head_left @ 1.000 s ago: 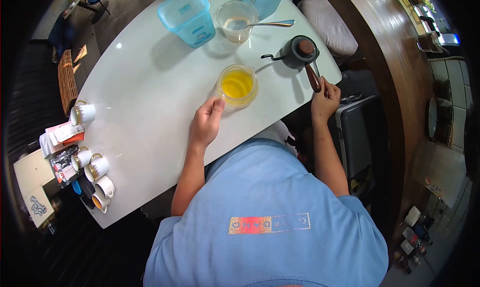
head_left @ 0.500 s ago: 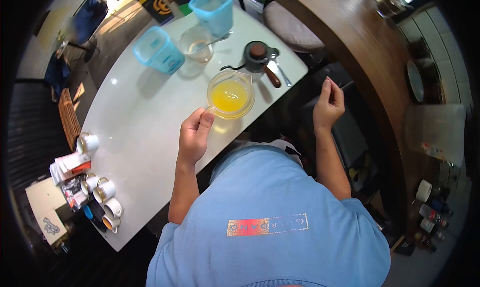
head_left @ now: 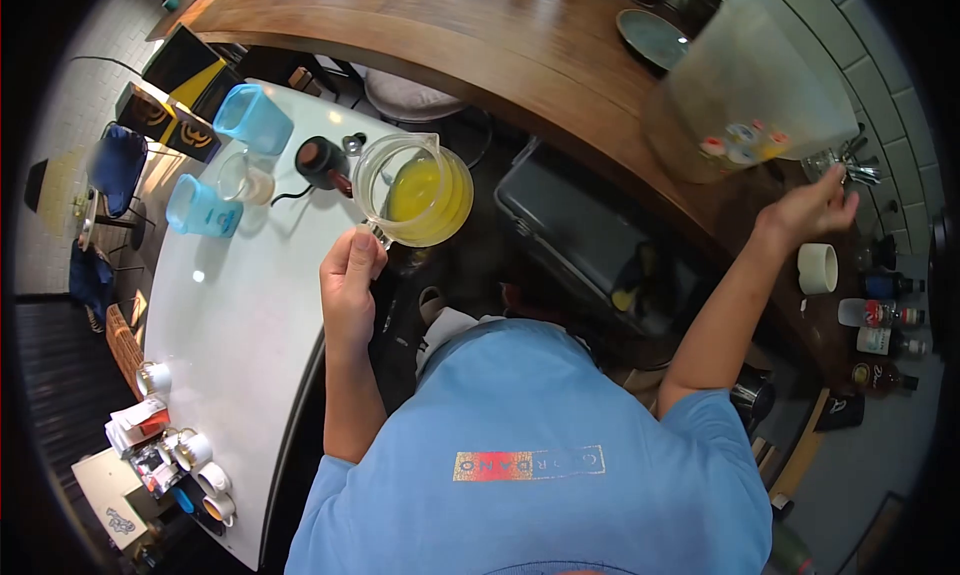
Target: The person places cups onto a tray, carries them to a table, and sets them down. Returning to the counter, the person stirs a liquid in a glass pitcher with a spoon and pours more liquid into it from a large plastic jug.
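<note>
My left hand (head_left: 350,270) grips the handle of a clear measuring jug (head_left: 405,155), holding it up past the white table's edge. Yellow liquid (head_left: 415,190) lies tilted inside it. On the far right, my right hand (head_left: 808,213) reaches over the wooden counter with its fingers stretched out. Its fingertips are right at a cluster of shiny metal utensils (head_left: 858,163) beside a large translucent bucket (head_left: 745,90). A white cup (head_left: 817,269) stands just below that hand.
The white table (head_left: 220,315) carries two blue containers (head_left: 262,125), a clear cup (head_left: 245,180), a dark kettle (head_left: 322,163) and several mugs (head_left: 190,449). Several bottles (head_left: 880,315) stand at the right. A plate (head_left: 650,37) rests on the wooden counter (head_left: 440,15). A grey bin (head_left: 570,230) is below.
My body has turned right, toward the wooden counter. My left hand carried the jug off from above the table. My right hand has reached out to the metal utensils, its fingers no longer pinched.
</note>
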The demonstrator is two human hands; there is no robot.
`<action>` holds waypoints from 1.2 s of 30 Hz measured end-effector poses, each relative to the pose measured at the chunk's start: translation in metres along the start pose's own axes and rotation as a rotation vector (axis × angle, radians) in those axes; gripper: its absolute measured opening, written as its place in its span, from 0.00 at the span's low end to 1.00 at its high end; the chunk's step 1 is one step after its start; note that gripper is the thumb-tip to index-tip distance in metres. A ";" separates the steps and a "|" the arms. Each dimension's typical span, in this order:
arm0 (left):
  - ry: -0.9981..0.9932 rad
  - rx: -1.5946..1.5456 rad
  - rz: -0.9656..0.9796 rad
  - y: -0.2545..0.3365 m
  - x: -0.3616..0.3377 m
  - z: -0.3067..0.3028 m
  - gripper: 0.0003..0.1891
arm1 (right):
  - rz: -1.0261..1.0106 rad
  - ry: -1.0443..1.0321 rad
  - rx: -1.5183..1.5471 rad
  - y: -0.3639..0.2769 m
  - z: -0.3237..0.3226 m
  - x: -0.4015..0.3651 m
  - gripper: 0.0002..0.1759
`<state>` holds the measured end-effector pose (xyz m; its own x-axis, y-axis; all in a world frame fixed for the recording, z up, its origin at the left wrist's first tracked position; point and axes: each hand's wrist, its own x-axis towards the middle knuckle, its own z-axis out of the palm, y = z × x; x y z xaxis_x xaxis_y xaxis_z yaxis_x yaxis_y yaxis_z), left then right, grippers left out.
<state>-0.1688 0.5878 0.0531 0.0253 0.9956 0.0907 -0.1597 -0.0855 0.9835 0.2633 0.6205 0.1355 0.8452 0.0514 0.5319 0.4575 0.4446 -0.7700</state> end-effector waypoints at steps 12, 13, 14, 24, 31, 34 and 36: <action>0.095 0.047 -0.026 0.018 -0.032 0.055 0.19 | 0.189 -0.243 -0.197 0.025 0.038 0.056 0.43; 0.104 0.055 -0.011 0.020 -0.033 0.054 0.18 | 0.185 -0.257 -0.145 0.025 0.041 0.057 0.42; 0.116 0.052 0.003 0.022 -0.033 0.053 0.18 | 0.181 -0.270 -0.087 0.025 0.046 0.057 0.41; 0.111 0.131 0.035 0.047 -0.029 0.036 0.19 | -0.168 -0.514 -0.103 0.006 0.083 0.067 0.43; 0.023 0.087 0.004 0.046 -0.020 0.025 0.16 | -0.271 -0.725 -0.138 0.001 0.102 0.066 0.40; 0.002 0.073 -0.004 0.043 -0.018 0.026 0.17 | -0.223 -0.803 -0.030 0.026 0.118 0.083 0.39; -0.011 0.090 -0.013 0.040 -0.016 0.027 0.17 | -0.255 -0.862 0.029 0.033 0.123 0.086 0.38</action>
<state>-0.1493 0.5679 0.0956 0.0379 0.9962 0.0786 -0.0695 -0.0758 0.9947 0.3167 0.7493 0.1994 0.2131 0.5956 0.7745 0.5860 0.5564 -0.5891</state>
